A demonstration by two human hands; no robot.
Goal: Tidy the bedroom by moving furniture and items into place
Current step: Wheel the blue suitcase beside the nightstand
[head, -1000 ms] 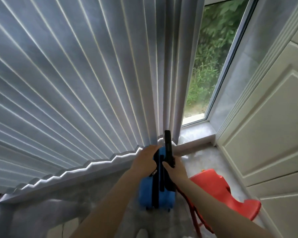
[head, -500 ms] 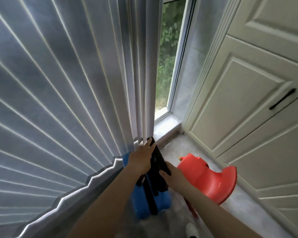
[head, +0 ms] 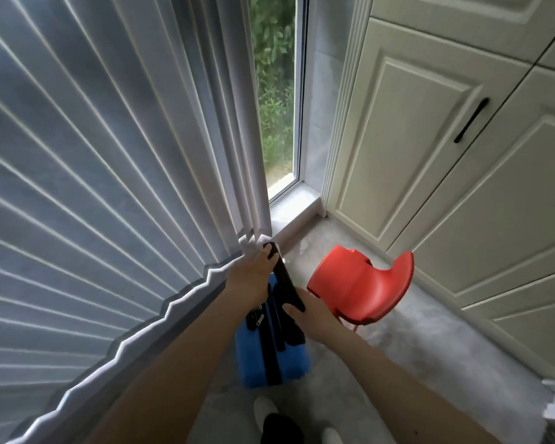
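Suitcase [head: 271,357], small and blue, stands on the grey floor [head: 430,341] by the foot of the pleated curtain [head: 109,171], which fills the left. Our left hand [head: 250,277] curls over the top end of the black handle [head: 284,280], gripping it. Our right hand [head: 314,315] lies with fingers fairly straight against the handle's lower part; whether it truly grips we cannot tell. Just right of the case lies a red plastic chair [head: 359,286], tipped over, near the cream wardrobe doors [head: 430,155].
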